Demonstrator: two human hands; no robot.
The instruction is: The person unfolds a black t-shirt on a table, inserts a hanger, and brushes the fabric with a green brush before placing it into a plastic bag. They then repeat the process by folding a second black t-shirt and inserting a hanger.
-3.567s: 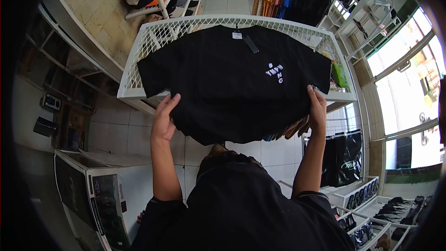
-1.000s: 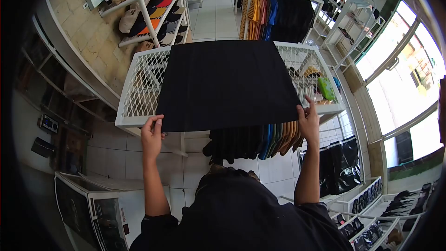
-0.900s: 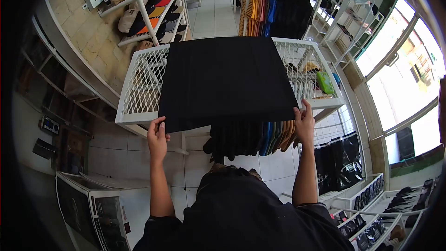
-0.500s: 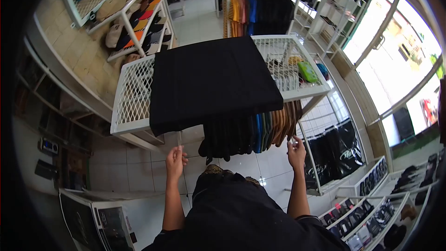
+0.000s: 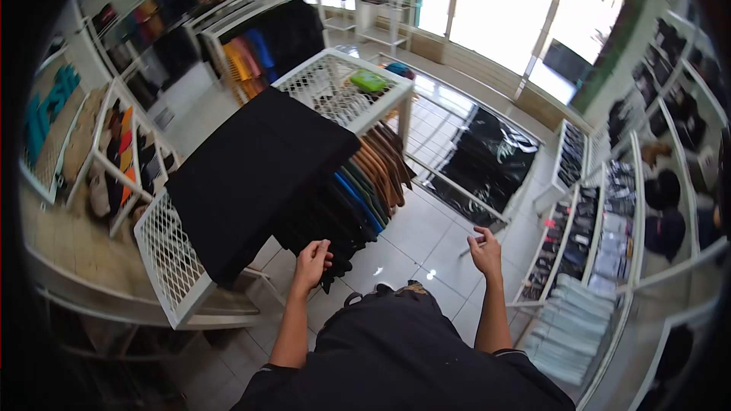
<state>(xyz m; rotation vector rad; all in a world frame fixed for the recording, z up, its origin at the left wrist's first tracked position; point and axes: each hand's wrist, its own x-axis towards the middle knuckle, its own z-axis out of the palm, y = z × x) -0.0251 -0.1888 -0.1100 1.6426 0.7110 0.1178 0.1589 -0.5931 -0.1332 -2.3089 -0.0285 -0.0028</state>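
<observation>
A large black cloth [image 5: 259, 160] lies spread over the white mesh-topped rack [image 5: 171, 259] and hangs over its front edge. Below it, dark, blue, green and brown garments [image 5: 373, 175] hang in a row. My left hand [image 5: 312, 262] is in front of the hanging black garments, its fingers curled together; whether anything is in them is too small to tell. Off to the right, over the tiled floor, my right hand [image 5: 485, 250] has its fingers apart and holds nothing. A green packet [image 5: 368, 81] rests on the far end of the mesh top.
Black plastic-wrapped packages [image 5: 487, 160] lie on the floor beyond the rack. Shelves of small packaged goods [image 5: 582, 221] and caps [image 5: 662, 228] stand on the right. A second clothes rack [image 5: 266, 46] is behind. Bags and caps fill a shelf [image 5: 126, 152] at left.
The view has turned to the right, so the rack now appears further left and tilted. More of the right-hand shelves shows. The black cloth still lies on the rack.
</observation>
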